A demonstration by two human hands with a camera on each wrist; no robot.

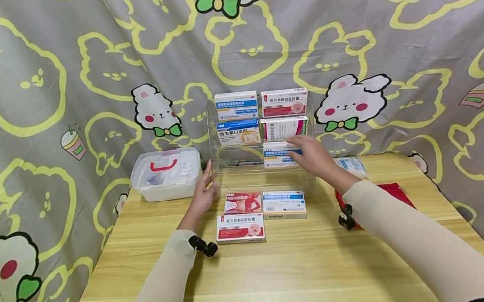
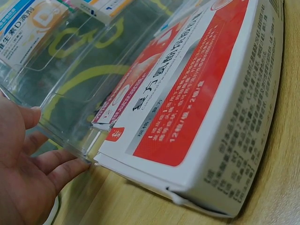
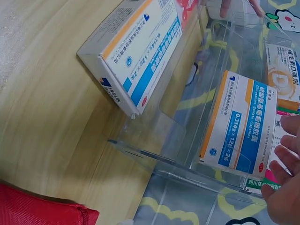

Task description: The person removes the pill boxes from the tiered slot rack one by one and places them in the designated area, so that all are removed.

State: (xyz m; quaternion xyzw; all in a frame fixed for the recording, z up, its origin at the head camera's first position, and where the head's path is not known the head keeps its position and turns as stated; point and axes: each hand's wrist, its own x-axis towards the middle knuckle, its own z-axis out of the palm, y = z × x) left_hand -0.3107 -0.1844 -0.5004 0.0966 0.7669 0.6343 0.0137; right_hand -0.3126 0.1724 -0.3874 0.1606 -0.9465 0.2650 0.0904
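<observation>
A clear tiered rack point(image 1: 241, 180) stands at the back of the table, medicine boxes on its tiers. On its third tier leans a blue-and-white capsule box point(image 1: 276, 155), also large in the right wrist view. My right hand point(image 1: 313, 157) is at this box's right side, fingers extended; the right wrist view shows the fingertips point(image 3: 280, 152) close by its top edge. My left hand point(image 1: 203, 193) is at the rack's left side, fingers spread with fingertips point(image 2: 75, 167) right at the clear plastic. In front lie a red box point(image 1: 242, 203), a red-and-white box point(image 1: 240, 228) and another blue-and-white box point(image 1: 284, 204).
A lidded clear plastic case point(image 1: 166, 175) with a red handle stands left of the rack. To the right, a red pouch point(image 1: 397, 194) lies partly behind my right forearm, near a blue-and-white packet point(image 1: 351, 166). A patterned curtain point(image 1: 337, 0) hangs close behind the table.
</observation>
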